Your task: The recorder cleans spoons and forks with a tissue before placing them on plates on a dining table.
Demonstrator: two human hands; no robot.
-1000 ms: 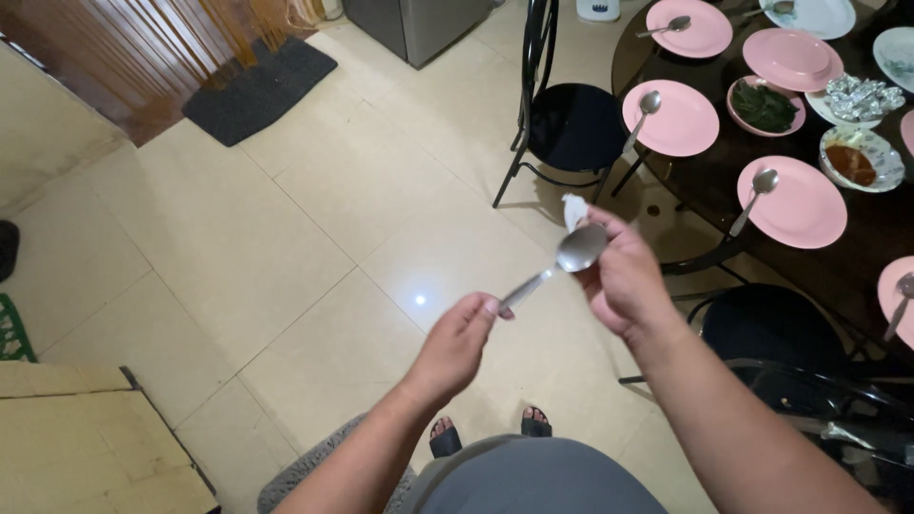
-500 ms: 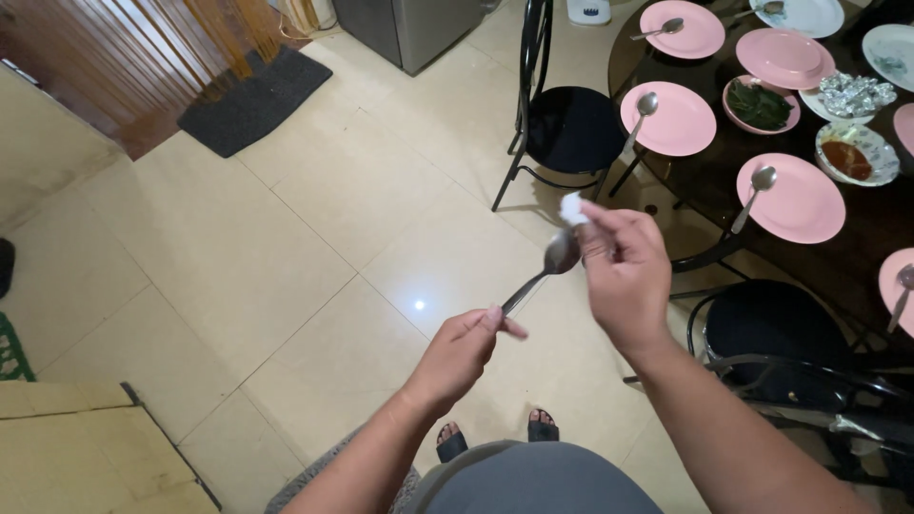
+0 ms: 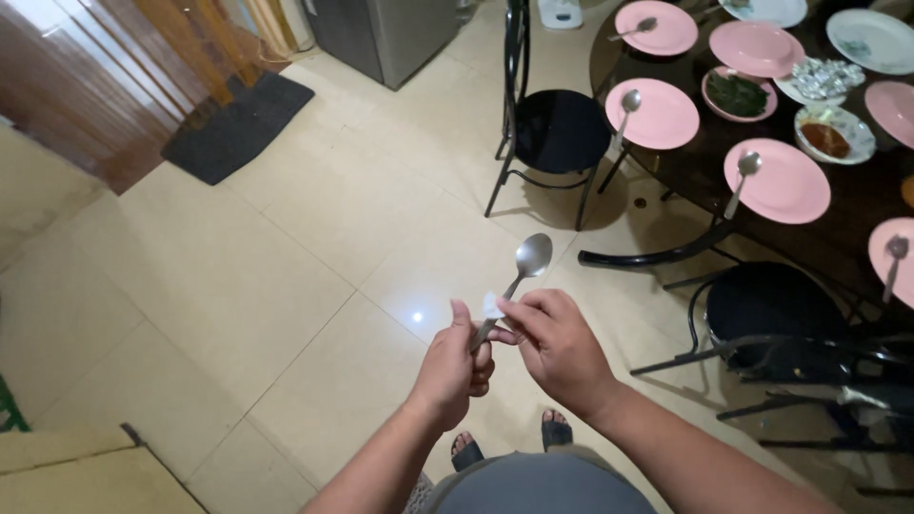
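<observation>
Down in front of the person's waist, the left hand (image 3: pixel 455 369) is curled in a fist around the handle of a metal spoon (image 3: pixel 519 276), whose bowl points up and away, tilted toward the right. Just beside it, the right hand (image 3: pixel 562 347) has its fingertips pinched together on a small white scrap (image 3: pixel 491 306), perhaps a tissue or cloth, though it is too small to tell for sure; the scrap is pressed against the spoon's handle right above the left thumb. Both hands touch or nearly touch at that point.

Beyond the right hand and off to its right stands a dark round table (image 3: pixel 862 205) set with pink plates (image 3: pixel 784 181), several with a spoon lying across them, and small dishes of food (image 3: pixel 738 93). Black chairs (image 3: pixel 557 128) sit around the table's near edge. Below the hands is a pale tiled floor (image 3: pixel 286 238), with the person's sandalled toes showing under the wrists. Far up to the left of the left hand lies a dark mat (image 3: pixel 238 128).
</observation>
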